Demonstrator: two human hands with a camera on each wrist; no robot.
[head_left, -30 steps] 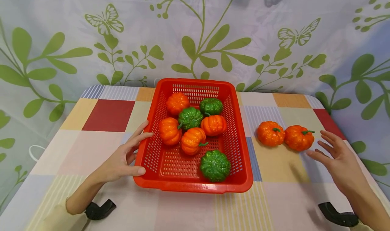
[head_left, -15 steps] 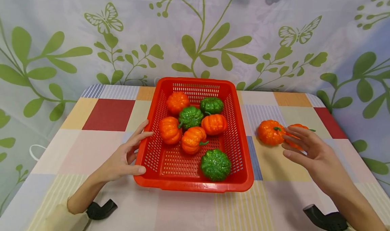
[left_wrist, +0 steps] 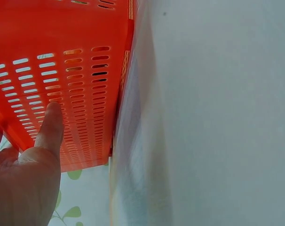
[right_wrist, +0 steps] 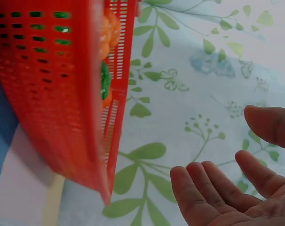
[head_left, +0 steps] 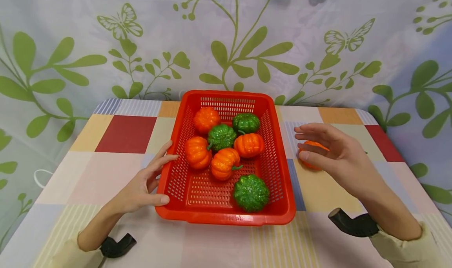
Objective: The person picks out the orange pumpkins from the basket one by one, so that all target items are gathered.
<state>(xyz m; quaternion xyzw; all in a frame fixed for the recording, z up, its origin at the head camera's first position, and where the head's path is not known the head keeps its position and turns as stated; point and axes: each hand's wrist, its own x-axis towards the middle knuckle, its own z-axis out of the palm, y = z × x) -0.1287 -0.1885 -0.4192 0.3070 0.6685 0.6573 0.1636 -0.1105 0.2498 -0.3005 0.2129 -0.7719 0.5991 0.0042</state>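
Note:
My left hand (head_left: 141, 187) rests at the left side of a red plastic basket (head_left: 243, 217), with fairly straight fingertips on the rim and the thumb at its near corner. In the left wrist view, a straight digit touches the basket's slotted outer wall (left_wrist: 81, 113). My right hand (head_left: 335, 154) hovers, fingers apart and holding nothing, over an orange mini pumpkin (head_left: 312, 165) right of the basket. A second orange pumpkin there is hidden behind that hand but for its stem tip. Inside the basket lie several orange pumpkins (head_left: 225, 164) and green pumpkins (head_left: 250, 193).
A patchwork-patterned tablecloth (head_left: 130, 134) covers the table. Behind it hangs a pale curtain (head_left: 152, 36) printed with green leaves and butterflies. A black wrist mount (head_left: 354, 223) sits on the right wrist, another black mount (head_left: 117, 245) on the left.
My right hand has moved leftward from beside the two loose pumpkins to above them, covering the right one. My left hand and the basket have stayed in place.

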